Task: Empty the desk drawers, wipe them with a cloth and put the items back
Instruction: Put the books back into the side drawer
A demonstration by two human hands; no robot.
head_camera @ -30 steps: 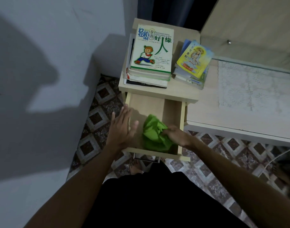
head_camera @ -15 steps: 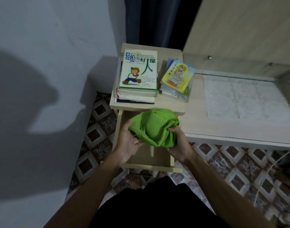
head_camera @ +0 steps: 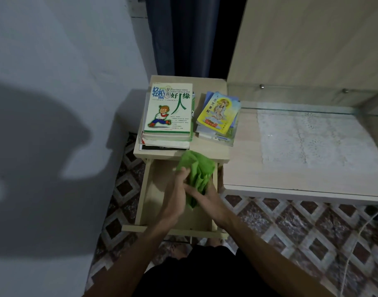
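Both hands hold the green cloth [head_camera: 197, 172] above the open drawer [head_camera: 160, 189]. The left hand [head_camera: 176, 197] has its fingers curled into the cloth's near folds; the right hand [head_camera: 205, 199] grips its lower end from the other side. The cloth is bunched and its upper part reaches up to the front edge of the table [head_camera: 205, 151]. The visible drawer floor is bare. Two stacks of books [head_camera: 169, 116] stand on the table behind the drawer, the smaller stack [head_camera: 219, 116] just beside the larger.

Judgement: the cloth is being regathered between passes. Recommended practice is to fold it into a flat pad, press it down with one hand, and steady the drawer's side wall with the other. Corners and the back edge under the table overhang need attention, as they are partly hidden. The books go back only after wiping is complete.
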